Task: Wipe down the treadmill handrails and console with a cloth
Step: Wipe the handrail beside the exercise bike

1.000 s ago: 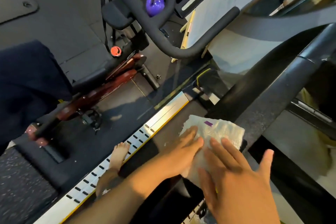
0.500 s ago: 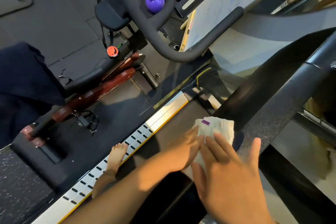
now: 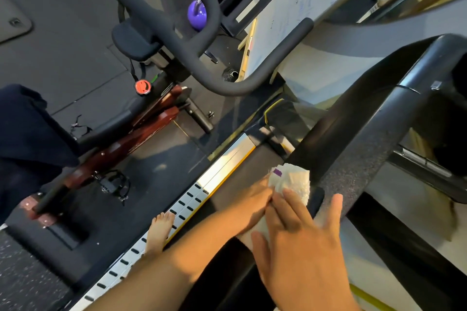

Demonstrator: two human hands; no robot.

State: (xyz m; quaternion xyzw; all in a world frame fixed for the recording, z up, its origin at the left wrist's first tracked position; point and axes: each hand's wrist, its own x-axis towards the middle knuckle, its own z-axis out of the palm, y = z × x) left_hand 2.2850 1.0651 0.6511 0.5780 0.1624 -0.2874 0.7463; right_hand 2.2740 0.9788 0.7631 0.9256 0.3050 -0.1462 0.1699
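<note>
Folded smaller since a second ago, the white cloth (image 3: 293,180) now bunches on the treadmill handrail (image 3: 353,166). Left hand (image 3: 249,206) lies with straight fingers along its edge; right hand (image 3: 300,240), fingers spread, seems to press it flat, though motion blur hides the contact.

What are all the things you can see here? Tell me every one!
cloth: one, white with a purple patch, on the treadmill handrail
treadmill handrail: one, black, slanting up to the right
side rail: one, silver with dark slots and a yellow edge, beside the belt
exercise bike: one, dark red frame, left of the treadmill
bike handlebar: one, black, top centre
knob: one, red, on the bike
kettlebell: one, purple, on the floor
whiteboard: one, white, top right
foot: one, bare, on the side rail
left hand: flat on the cloth
right hand: flat on the cloth
</note>
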